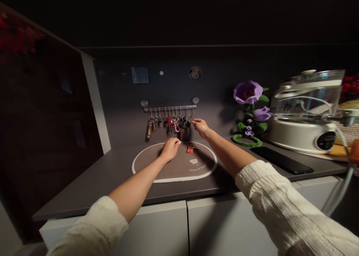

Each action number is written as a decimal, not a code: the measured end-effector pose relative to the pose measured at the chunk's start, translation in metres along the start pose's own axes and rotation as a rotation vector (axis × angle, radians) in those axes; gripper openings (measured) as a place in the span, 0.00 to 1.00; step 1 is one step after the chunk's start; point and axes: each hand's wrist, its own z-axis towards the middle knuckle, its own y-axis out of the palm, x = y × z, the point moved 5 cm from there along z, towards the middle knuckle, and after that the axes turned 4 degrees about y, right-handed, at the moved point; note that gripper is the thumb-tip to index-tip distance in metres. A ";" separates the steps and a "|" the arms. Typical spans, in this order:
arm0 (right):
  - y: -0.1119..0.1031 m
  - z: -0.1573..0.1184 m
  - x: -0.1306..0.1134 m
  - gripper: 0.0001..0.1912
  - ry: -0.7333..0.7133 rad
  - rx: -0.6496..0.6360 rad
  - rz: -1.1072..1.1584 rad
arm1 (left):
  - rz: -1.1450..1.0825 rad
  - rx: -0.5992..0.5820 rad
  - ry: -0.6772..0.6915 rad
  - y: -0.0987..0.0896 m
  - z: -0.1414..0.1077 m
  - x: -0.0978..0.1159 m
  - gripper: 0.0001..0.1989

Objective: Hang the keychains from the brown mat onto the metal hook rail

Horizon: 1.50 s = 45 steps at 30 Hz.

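Note:
Several key bunches [170, 122] hang from a clear hook rail [171, 108] on the dark back wall. My right hand [200, 126] is raised at the rail's right end, fingers bent close to a dark key ring [188, 123]; whether it grips anything is too small to tell. Over the oval brown mat [151, 162] is my left hand [170, 149], its fingers pressed together below the hanging keys, with what they hold, if anything, hidden. A small red item [190, 150] with a key beside it lies on the mat, between my hands.
Purple crocheted flowers [248, 93] with a green ring base stand to the right. Beside them are a black phone [282, 160] and a white appliance with a clear lid [303, 130]. A side panel [95, 102] rises at the left.

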 end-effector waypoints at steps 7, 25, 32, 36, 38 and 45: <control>-0.011 -0.041 0.018 0.07 0.106 0.017 -0.014 | 0.014 -0.043 -0.003 -0.003 -0.004 0.004 0.09; -0.012 -0.064 0.045 0.05 -0.131 -0.165 -0.677 | 0.013 -0.211 0.071 0.007 -0.008 0.009 0.08; -0.011 -0.057 0.048 0.07 -0.125 -0.201 -0.630 | 0.020 -0.231 0.082 0.010 -0.008 0.009 0.08; -0.012 -0.057 0.048 0.06 -0.136 -0.208 -0.676 | 0.010 -0.227 0.078 0.009 -0.008 0.011 0.08; -0.014 -0.057 0.048 0.05 -0.125 -0.217 -0.664 | 0.014 -0.228 0.076 0.009 -0.008 0.011 0.08; -0.015 -0.063 0.049 0.05 0.068 -0.312 -0.413 | 0.004 -0.229 0.060 0.008 -0.008 0.011 0.09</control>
